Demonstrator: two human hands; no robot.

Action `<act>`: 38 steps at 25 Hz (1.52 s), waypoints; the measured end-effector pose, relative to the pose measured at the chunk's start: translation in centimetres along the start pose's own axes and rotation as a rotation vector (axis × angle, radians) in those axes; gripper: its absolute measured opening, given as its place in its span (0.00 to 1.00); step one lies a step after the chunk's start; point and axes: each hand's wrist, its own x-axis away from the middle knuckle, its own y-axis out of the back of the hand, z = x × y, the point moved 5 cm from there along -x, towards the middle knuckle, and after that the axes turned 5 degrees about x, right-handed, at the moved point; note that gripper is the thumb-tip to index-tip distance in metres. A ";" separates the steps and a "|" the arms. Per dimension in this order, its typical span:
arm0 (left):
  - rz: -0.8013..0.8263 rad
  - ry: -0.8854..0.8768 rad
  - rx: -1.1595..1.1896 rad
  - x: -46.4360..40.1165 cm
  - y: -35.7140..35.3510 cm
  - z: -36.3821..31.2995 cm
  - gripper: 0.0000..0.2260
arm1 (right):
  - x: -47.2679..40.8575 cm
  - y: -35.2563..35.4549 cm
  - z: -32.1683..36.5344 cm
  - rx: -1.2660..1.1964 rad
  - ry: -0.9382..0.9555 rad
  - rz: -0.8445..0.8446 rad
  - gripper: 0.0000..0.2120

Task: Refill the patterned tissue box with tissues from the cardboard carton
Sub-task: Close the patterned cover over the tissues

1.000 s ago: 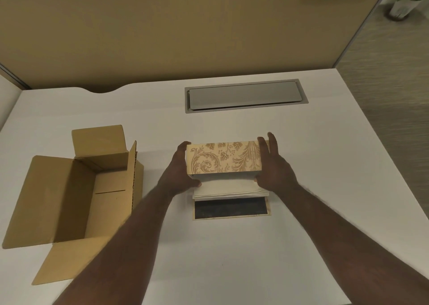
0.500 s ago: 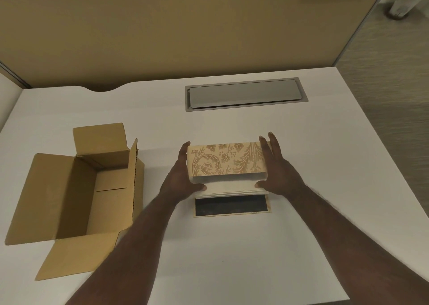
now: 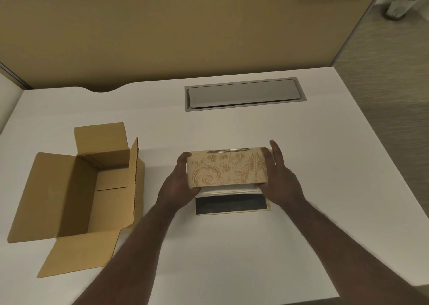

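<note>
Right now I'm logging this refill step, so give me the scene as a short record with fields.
patterned cover: gripped at both ends, over the tissue stack
left hand: on cover's left end
right hand: on cover's right end
tissue stack: white, showing under cover
base plate: dark, flat on desk
cardboard carton: open, looks empty

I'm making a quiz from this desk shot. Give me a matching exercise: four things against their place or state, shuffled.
Things:
1. cardboard carton
2. patterned tissue box
3. dark base panel
4. grey desk hatch

Place or state:
A. held at both ends by the left hand and right hand
B. closed, set into the desk's far side
C. flaps open, left of the hands
D. flat on the desk, nearest the person

Pairs: 1-C, 2-A, 3-D, 4-B
</note>
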 end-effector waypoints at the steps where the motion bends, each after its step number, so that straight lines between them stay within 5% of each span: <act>1: 0.009 -0.005 0.010 0.3 -0.1 0.0 0.42 | 0.5 -0.1 0.0 -0.008 -0.001 -0.014 0.45; 11: 0.052 0.028 0.189 3.0 -1.7 0.6 0.41 | 2.9 -0.4 -0.5 -0.194 -0.016 0.021 0.46; 17: 0.059 -0.001 0.060 4.3 -2.6 0.7 0.58 | 3.8 -2.0 -1.0 -0.218 -0.047 0.103 0.56; 26: -0.132 0.129 -0.049 4.4 -3.1 0.6 0.40 | 3.9 -0.6 0.8 -0.163 0.036 -0.148 0.46; 32: -0.178 0.080 -0.078 5.2 -3.4 0.3 0.43 | 4.7 -1.0 1.4 -0.106 0.053 -0.112 0.53; 38: -0.183 0.032 -0.072 5.5 -3.5 -0.1 0.45 | 4.7 -1.1 1.2 -0.034 0.049 -0.173 0.40</act>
